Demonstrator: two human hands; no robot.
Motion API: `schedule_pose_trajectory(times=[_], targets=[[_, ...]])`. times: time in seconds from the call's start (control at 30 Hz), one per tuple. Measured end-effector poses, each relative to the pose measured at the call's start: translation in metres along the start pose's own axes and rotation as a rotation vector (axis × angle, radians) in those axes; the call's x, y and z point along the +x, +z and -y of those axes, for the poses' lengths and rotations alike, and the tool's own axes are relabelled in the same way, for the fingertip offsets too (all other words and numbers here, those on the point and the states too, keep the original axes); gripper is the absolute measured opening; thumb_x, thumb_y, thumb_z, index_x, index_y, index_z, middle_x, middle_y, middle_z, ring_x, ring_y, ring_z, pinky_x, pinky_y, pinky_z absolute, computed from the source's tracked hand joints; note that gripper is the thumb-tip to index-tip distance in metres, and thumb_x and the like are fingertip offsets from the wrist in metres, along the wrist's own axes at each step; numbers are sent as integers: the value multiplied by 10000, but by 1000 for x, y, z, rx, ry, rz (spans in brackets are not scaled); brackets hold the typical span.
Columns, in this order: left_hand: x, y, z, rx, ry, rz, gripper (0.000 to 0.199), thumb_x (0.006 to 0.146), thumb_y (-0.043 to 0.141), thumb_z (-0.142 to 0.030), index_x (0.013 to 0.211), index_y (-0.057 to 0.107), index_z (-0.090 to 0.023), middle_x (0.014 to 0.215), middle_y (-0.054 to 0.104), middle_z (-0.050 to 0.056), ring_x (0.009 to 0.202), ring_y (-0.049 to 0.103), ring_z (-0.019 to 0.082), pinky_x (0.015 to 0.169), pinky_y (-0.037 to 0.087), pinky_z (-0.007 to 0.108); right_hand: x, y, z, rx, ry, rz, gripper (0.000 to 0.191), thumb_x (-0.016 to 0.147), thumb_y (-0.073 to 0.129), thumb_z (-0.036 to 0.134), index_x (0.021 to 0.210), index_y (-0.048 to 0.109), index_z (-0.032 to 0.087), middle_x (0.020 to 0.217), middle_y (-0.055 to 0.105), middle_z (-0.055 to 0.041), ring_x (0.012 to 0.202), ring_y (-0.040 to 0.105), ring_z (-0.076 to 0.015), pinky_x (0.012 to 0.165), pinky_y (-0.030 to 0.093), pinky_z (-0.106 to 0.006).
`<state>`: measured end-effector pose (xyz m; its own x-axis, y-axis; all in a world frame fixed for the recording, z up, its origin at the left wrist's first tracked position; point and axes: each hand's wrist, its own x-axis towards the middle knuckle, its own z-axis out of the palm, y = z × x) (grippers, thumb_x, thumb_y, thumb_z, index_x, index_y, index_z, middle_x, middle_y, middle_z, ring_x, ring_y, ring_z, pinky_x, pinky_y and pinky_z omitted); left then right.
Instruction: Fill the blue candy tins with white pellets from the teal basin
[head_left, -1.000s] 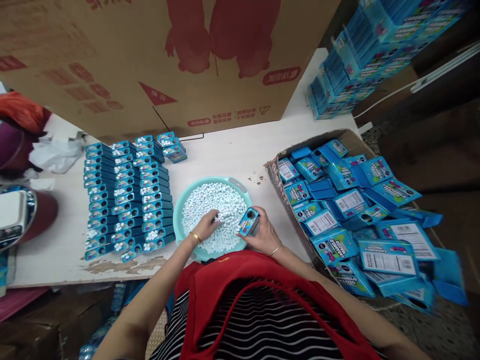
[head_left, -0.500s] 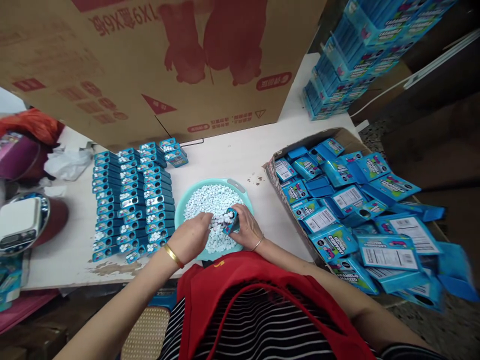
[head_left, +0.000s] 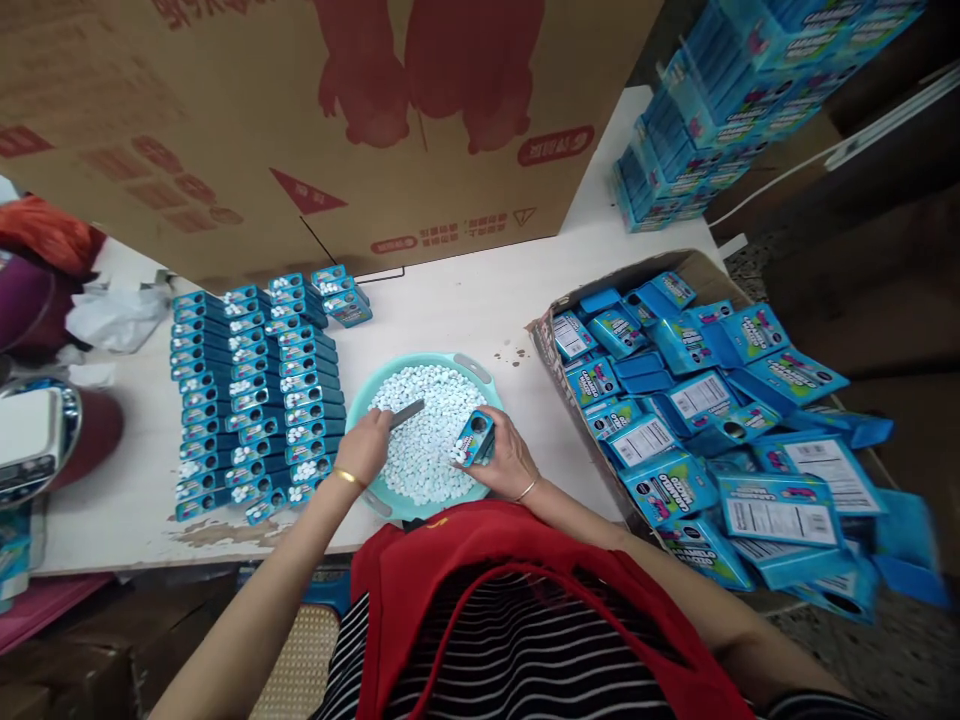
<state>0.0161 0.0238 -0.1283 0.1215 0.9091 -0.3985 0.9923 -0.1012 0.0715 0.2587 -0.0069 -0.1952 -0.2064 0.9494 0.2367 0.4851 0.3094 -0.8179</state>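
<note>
My left hand (head_left: 365, 447) is closed around a narrow dark grey scoop (head_left: 407, 412), its free end above the left part of a mint-green basin (head_left: 358, 408). Small white candies (head_left: 424, 440) fill the basin. Over the basin's right side, my right hand (head_left: 508, 458) grips a small blue candy box (head_left: 475, 437), tilted, with a round dark hole showing on its end. A few white candies lie on that end, beside the hole.
Rows of blue boxes (head_left: 259, 400) stand on the left, several topped with white candies. A carton (head_left: 551, 370) of blue boxes sits at right. Behind are a big cardboard box (head_left: 247, 130) and stacked blue packs (head_left: 690, 130). A scale (head_left: 30, 440) is far left.
My left hand with the scoop has moved left, away from the box. The box in my right hand has shifted slightly right, and its holed end now shows.
</note>
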Motion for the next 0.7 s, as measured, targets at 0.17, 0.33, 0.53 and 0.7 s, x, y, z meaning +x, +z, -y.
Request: schedule_pose_trajectory(times=[0.17, 0.33, 0.53, 0.7], targets=[[23, 92, -6, -222, 52, 24, 359, 847, 346, -40, 1110, 550, -174, 1083, 557, 106, 1053, 509, 219, 903, 436, 349, -6, -13, 2, 13, 62, 22, 880, 655, 768, 479, 1335, 284, 201, 1269, 486, -162, 1194, 510, -314, 994, 457, -497], [21, 123, -44, -380, 138, 36, 412, 773, 429, -16, 1140, 533, -173, 1148, 573, 107, 1056, 536, 213, 953, 438, 371, -9, -19, 3, 64, 102, 37, 870, 668, 767, 446, 1337, 265, 208, 1302, 454, -156, 1224, 485, -300, 1022, 438, -489], [4, 93, -29, -530, 230, 20, 283, 847, 478, -182, 1128, 504, -157, 1084, 601, 88, 945, 571, 175, 868, 475, 315, -16, -19, 0, 77, 82, 33, 837, 683, 757, 400, 1337, 277, 194, 1294, 460, -157, 1218, 485, -295, 1024, 433, -481], [-23, 19, -10, -576, 329, -69, 228, 898, 447, -280, 1092, 493, -169, 979, 593, 66, 847, 552, 162, 794, 463, 307, -12, -7, -4, 30, 26, -2, 809, 690, 731, 346, 1339, 280, 177, 1280, 462, -167, 1221, 474, -306, 1019, 433, -500]])
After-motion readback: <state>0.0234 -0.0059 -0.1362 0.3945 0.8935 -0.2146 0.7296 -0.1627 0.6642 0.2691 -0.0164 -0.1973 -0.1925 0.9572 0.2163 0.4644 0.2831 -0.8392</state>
